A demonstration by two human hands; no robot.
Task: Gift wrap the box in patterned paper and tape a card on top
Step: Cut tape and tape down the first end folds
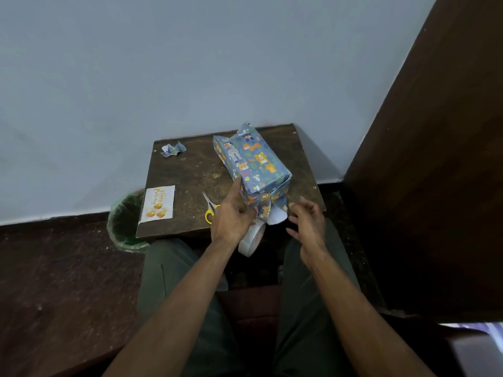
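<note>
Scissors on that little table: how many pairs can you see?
1. The scissors, with yellow handles, lie near the table's front edge, between the card and the left hand, which covers part of them. Nothing suggests another pair, though the hands could hide one.

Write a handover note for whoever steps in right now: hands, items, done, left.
Left hand grips the near end of the wrapped box, steadying it on the table.
Right hand is free, fingers loosely curled beside the loose end flap.
Tape roll is under the left hand at the table edge; scissors beside it; card near left, untaped.
Done: body wrapped.
Left: fold and tape near flap, tape card on top.
</note>
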